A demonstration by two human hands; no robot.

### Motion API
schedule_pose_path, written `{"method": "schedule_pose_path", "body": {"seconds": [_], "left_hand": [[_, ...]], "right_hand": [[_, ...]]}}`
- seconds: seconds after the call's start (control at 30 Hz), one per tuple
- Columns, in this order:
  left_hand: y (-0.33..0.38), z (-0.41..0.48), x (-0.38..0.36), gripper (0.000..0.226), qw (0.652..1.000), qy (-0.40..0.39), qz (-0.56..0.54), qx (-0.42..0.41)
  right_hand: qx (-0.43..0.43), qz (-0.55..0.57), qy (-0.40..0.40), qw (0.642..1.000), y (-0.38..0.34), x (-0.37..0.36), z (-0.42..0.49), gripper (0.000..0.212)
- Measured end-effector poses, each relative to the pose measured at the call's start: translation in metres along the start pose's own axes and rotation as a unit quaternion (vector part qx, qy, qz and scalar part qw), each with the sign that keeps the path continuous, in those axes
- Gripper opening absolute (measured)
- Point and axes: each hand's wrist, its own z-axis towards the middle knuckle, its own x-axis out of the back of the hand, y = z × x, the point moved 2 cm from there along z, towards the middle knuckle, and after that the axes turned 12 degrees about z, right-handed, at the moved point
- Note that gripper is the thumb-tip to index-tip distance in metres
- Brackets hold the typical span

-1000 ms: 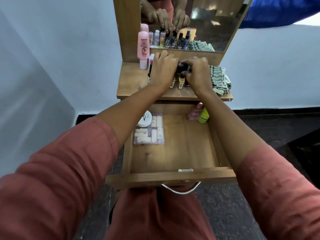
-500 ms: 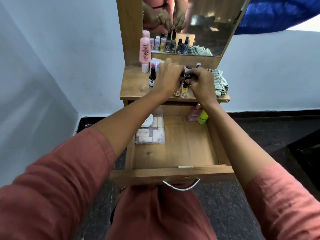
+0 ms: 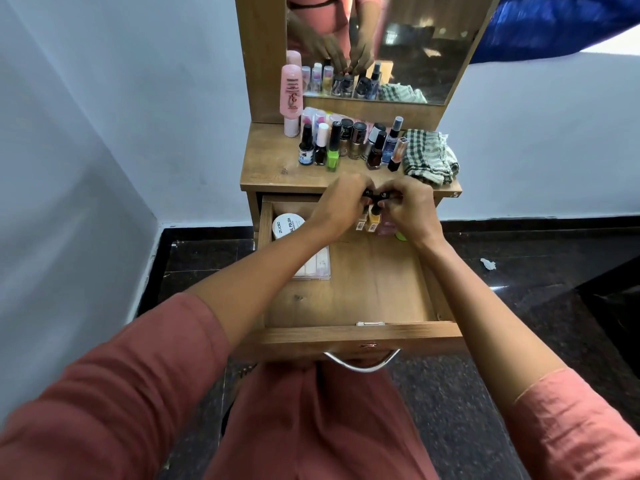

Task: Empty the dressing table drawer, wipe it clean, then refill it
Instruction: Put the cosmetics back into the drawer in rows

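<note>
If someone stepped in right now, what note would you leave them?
Left hand and right hand together grip a cluster of small black-capped nail polish bottles above the back of the open wooden drawer.
Inside: a round white tub and a clear plastic case.
On the wooden tabletop: a row of upright bottles, a tall pink tube, a green checked cloth.
Emptying and wiping look done; refilling is underway, most items still to go in.

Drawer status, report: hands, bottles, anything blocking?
Left hand, right hand gripping nail polish bottles over open drawer, rear. White jar, clear box inside, left. Pink bottle close below may crowd the drop.
</note>
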Motion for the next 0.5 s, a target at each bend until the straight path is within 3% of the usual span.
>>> {"method": "schedule_pose_path", "body": {"seconds": [0.3, 0.5], "left_hand": [[-0.015, 0.007, -0.043, 0.023, 0.997, -0.063, 0.051, 0.012], [-0.015, 0.013, -0.059, 0.02, 0.996, -0.06, 0.064, 0.001]], "right_hand": [[-0.038, -0.076, -0.027, 0.996, 0.035, -0.017, -0.003, 0.026], [-0.04, -0.098, -0.031, 0.994, 0.047, -0.022, -0.002, 0.026]]}}
